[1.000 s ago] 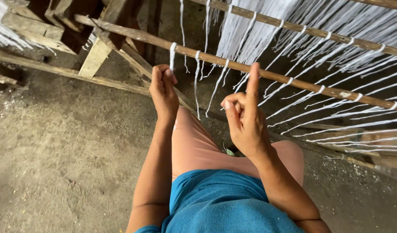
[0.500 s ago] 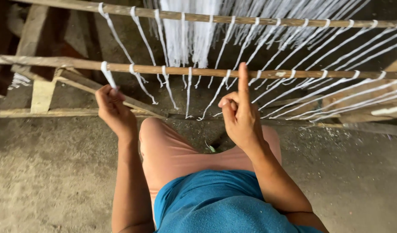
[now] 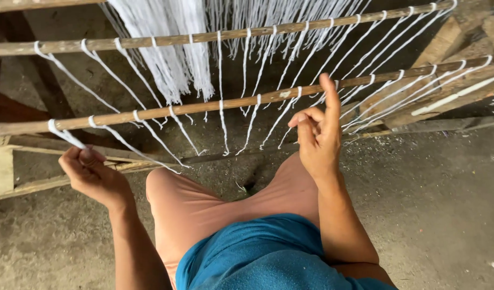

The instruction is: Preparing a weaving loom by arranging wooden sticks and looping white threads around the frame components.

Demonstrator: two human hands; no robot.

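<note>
Cord (image 3: 64, 134), white, is looped over the near pole (image 3: 204, 107) at its left end & runs down into the left hand (image 3: 91, 174). No containers in view; the frame (image 3: 418, 80) is the biggest thing here: two long wooden poles run left to right w/ a slight upward tilt, the far pole (image 3: 247, 33) above the near one, plus rough wooden beams at the left & right edges. Many white strands (image 3: 166, 59) hang over both poles, bunched thick at upper left, spread out in slanted lines toward the right; each wraps its pole in a small loop. Dirt floor (image 3: 440, 204) lies under it all. Person's bent knee (image 3: 172, 188) in pinkish cloth sits between the arms, blue garment (image 3: 257, 252) below it. Left hand is closed tight, thumb & fingers pinching the cord just below the near pole's left end, fist low & apart from the pole. Right hand (image 3: 319, 134) is raised just in front of the near pole, index finger straight up, other fingers curled in to the thumb; can't tell whether it pinches a strand, none clearly seen in it.
</note>
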